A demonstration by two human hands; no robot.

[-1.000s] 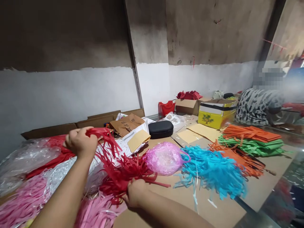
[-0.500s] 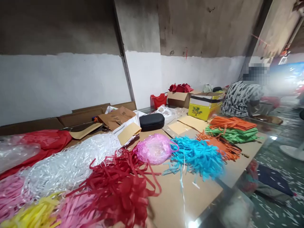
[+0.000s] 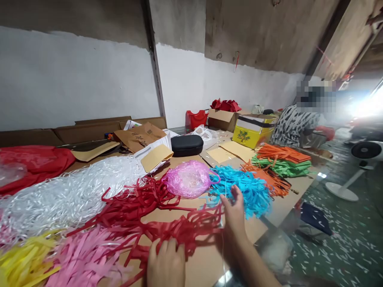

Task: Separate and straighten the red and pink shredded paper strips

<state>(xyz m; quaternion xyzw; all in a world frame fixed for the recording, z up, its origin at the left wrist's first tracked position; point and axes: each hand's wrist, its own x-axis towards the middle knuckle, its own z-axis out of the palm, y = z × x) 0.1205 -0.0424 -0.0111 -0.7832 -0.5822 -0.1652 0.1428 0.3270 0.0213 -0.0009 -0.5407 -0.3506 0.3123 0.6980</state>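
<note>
Red paper strips (image 3: 167, 229) lie across the brown tabletop (image 3: 209, 263) right at the near edge, and both hands are on them. The left hand (image 3: 166, 263) rests flat on the near end of the bundle, fingers together and pressing down rather than pinching. The right hand (image 3: 235, 213) lies just beyond it at the far right end of the strips, fingers spread and open, fingertips toward the blue paper strips (image 3: 245, 191); it closes on nothing.

The red strips look thin, light and floppy, likely to tangle and to tear if tugged singly, so a loose gathering of many at once near the middle of the bundle seems the safer hold. The bundle's long axis runs left to right across the table, slightly away toward the right, with loose ends trailing back to the left toward the white strips (image 3: 68, 191).

Pink strips (image 3: 83, 259) and yellow strips (image 3: 24, 263) lie at the near left. Further off sit a pink plastic bag (image 3: 188, 179), a black case (image 3: 187, 144), orange and green paper stacks (image 3: 283, 161) and a yellow box (image 3: 254, 133). At the far right another person in a patterned top (image 3: 295, 125) sits by the table.
</note>
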